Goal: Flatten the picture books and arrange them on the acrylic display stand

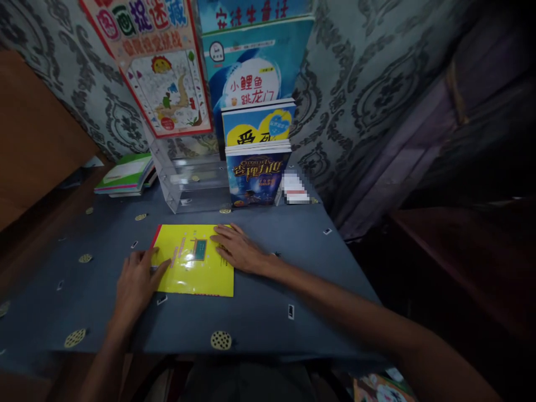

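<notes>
Spreading out in front of us, the blue-grey tablecloth (255, 312) has yellow fruit shapes and small dark-and-white marks on it. Below its near edge, toward the right, part of a colourful printed item (379, 389) shows. On the cloth, between our hands and near the middle of the table, the yellow book (188, 282) lies flat, with red showing at its far left corner. Our left hand (136, 282) is at its left edge, thumb over the cover and apart from the forefinger; we cannot tell whether the fingers pinch that edge. Our right hand (238, 248) rests palm down over the far right corner, fingers apart and clamped on nothing.

Farther back stands the clear rack (201, 184), with the dark blue books (255, 181) upright at its lower right. Left of it sits the pile of books (125, 173), green cover on top; just to its right is a white item (296, 187), partly pixelated. Higher in the rack we see the red-edged book (157, 70) on the left, and the teal book (251, 64) on the right. Behind everything hangs patterned grey cloth (347, 84).
</notes>
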Action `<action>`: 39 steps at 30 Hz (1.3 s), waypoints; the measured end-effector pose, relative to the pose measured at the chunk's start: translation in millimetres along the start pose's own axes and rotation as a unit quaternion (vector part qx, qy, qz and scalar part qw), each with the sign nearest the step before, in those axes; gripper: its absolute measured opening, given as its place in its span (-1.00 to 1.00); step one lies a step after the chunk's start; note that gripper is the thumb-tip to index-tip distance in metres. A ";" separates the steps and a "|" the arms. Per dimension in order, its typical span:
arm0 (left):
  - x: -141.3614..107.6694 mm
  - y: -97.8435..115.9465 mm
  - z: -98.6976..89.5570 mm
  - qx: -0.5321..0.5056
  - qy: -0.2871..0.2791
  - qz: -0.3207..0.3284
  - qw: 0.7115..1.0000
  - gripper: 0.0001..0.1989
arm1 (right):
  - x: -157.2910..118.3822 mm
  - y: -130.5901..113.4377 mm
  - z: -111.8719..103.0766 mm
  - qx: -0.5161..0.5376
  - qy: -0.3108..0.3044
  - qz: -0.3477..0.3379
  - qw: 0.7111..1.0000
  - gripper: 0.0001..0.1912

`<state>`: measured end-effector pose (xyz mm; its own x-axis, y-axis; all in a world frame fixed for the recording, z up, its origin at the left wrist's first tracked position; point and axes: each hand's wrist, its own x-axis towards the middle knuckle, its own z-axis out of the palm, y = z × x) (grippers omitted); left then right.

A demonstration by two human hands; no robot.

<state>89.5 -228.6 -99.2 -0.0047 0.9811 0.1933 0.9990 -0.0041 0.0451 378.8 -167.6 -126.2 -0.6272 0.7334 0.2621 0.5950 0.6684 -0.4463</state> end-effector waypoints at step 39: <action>6.0 162.7 23.5 -0.006 0.017 0.136 0.991 -0.51 | -83.3 37.8 -38.7 -0.045 -0.002 0.042 0.998 -0.49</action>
<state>253.1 -218.8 -113.7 0.2622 0.9364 0.2333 0.9630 -0.2694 -0.0009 473.0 -198.6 -131.8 -0.5750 0.7869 0.2240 0.6880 0.6132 -0.3881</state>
